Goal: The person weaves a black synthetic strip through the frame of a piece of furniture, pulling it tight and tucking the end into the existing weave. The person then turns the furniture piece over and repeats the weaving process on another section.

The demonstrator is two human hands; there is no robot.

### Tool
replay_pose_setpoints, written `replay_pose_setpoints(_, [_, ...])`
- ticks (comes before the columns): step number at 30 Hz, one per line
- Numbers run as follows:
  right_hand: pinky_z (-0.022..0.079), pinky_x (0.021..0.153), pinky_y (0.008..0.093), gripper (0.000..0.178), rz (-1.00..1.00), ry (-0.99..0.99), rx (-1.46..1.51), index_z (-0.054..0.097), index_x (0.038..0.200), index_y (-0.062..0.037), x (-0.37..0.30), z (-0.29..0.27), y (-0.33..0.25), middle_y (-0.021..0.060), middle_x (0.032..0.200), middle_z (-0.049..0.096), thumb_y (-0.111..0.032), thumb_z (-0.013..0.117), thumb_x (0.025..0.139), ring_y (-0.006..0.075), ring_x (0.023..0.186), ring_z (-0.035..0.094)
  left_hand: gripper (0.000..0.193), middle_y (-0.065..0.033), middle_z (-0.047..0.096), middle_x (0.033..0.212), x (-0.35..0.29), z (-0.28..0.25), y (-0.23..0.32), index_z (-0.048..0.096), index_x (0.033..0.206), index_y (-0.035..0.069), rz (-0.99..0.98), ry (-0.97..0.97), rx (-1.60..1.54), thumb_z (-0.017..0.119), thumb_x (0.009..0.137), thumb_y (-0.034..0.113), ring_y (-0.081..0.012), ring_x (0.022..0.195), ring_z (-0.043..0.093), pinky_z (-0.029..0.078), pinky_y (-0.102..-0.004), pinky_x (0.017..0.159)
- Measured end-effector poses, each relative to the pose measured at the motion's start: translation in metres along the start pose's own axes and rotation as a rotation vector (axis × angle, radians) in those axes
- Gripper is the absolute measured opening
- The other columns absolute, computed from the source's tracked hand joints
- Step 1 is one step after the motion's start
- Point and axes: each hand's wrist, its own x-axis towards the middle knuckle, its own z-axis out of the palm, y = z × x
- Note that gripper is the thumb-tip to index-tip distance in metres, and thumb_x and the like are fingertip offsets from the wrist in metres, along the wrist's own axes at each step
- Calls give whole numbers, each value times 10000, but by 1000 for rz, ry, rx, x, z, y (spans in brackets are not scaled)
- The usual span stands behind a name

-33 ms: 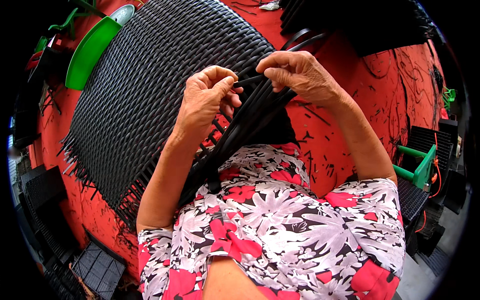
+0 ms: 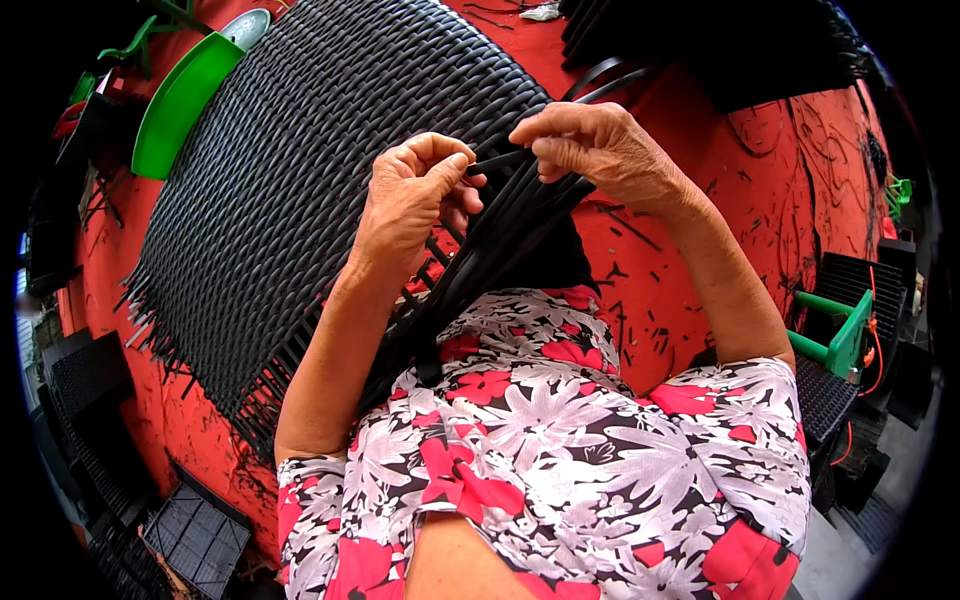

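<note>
A large panel of woven black strips (image 2: 330,130) slants across the space before me, with loose ends along its left and lower edges. My left hand (image 2: 420,200) is over its near right edge, thumb and forefinger pinched on a flat black strip (image 2: 499,160). The short stretch of strip runs across to my right hand (image 2: 595,155), whose thumb and fingers are closed at its other side. Beneath both hands, a bundle of long black strips (image 2: 475,250) runs down toward my lap. Some strips loop up behind the right hand.
Red floor covering (image 2: 650,270) lies around, littered with black offcuts. A green curved piece (image 2: 185,105) stands beyond the panel at left. At right is a green frame (image 2: 845,340) by an orange cord. Dark woven pieces (image 2: 90,385) are stacked at left, beside a black grid-like tray (image 2: 197,540).
My right hand has shifted very slightly to the left, its fingers tilting a little. The left hand and the woven panel stay practically where they were.
</note>
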Motion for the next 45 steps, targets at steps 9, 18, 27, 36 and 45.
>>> replay_pose_setpoints(9, [483,563,291,138,-80,188,-429,700,865,-16,2,1,-10,78,665,639,-139,672,809,157,585,611,244,-185,641,1033,-8,14,-3,482,1168,-35,-22,33,26,502,967,101,-166,655,673,540,-202,501])
replay_pose_setpoints(18, [479,650,453,152,-18,-81,-1101,683,749,-46,23,8,-23,154,666,623,-117,549,765,347,673,621,844,-297,290,1457,2,33,-6,-88,1498,116,-168,-69,163,504,899,59,-160,575,616,498,-248,473])
replay_pose_setpoints(27, [503,733,436,136,2,-58,-862,707,810,-87,19,-1,-6,147,769,668,-144,591,768,331,810,650,730,-115,538,1061,0,53,-23,139,1492,123,60,179,261,487,877,-61,-90,501,525,406,-195,393])
replay_pose_setpoints(36, [519,737,393,148,-343,119,-775,698,946,-79,17,15,-4,98,1023,658,-123,602,842,295,862,650,561,-61,631,809,-20,37,-2,446,1324,7,287,361,22,611,800,-106,-48,505,507,398,-159,418])
replay_pose_setpoints(45, [463,559,244,121,57,-134,-110,694,897,-29,21,27,-10,24,651,619,-129,652,843,99,579,559,488,-67,614,782,-46,12,1,369,1371,-31,253,295,132,540,914,-27,-46,514,511,417,-165,449])
